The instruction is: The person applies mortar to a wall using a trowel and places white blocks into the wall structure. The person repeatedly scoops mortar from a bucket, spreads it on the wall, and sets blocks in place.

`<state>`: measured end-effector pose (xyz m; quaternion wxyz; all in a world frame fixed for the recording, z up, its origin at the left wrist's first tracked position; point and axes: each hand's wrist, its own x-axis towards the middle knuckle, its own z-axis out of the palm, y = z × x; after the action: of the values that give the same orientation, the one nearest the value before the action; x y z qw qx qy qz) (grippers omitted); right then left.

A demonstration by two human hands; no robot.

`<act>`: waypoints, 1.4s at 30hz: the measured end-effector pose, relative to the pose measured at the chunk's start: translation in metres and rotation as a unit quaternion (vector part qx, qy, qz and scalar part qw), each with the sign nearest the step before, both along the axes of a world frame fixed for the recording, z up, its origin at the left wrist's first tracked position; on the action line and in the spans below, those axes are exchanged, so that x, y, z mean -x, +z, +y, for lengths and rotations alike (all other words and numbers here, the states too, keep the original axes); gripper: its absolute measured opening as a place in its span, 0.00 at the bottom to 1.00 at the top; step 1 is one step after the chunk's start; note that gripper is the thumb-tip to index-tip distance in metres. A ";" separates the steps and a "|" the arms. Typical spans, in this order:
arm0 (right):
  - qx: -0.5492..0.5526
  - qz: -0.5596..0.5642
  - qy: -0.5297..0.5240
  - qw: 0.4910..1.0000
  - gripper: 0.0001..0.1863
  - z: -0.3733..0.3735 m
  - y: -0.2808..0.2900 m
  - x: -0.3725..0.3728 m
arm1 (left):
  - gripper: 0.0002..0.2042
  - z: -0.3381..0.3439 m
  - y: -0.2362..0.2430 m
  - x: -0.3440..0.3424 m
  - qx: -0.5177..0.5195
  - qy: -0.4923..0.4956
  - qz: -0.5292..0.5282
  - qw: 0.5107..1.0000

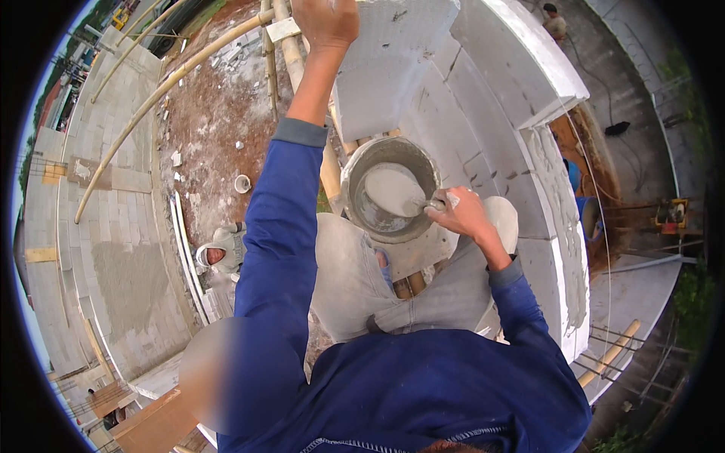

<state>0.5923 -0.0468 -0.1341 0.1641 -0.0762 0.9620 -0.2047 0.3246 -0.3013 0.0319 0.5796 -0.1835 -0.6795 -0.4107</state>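
My right hand (466, 214) is closed round the handle of a trowel (394, 190). Its rounded blade, coated in grey mortar, lies inside a mortar-smeared bucket (351, 170) between my knees. Wet grey mortar shows around the blade at the bottom of the bucket. My left arm stretches far forward, with the left hand (326, 21) at the upper edge of the view beside a white block panel (370, 83). The picture's edge cuts off that hand's fingers, so what they touch is hidden.
A white block wall (483, 121) rises close on my right, with mortar along its broken edge (555, 196). Bamboo poles (170, 79) cross on the left. Far below stand a person in a pale hood (215, 255) and a small bucket (242, 183). Another person (554, 24) is beyond the wall.
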 end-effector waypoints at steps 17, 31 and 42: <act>0.000 0.066 0.135 0.989 0.29 0.048 0.317 0.136 | 0.37 0.002 -0.050 -0.018 -0.281 -0.234 -0.187 0.912; 0.026 0.309 0.169 0.936 0.29 0.001 0.299 0.244 | 0.38 0.001 -0.044 -0.028 -0.262 -0.100 -0.209 0.937; 0.028 0.375 0.126 0.918 0.25 0.026 0.288 0.240 | 0.38 0.001 -0.052 -0.020 -0.208 -0.021 -0.224 0.952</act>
<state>0.3524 -0.0211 0.1539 -0.1864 -0.2729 0.9291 -0.1658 0.3447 -0.3008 -0.0200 0.4293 0.0240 -0.6874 -0.5854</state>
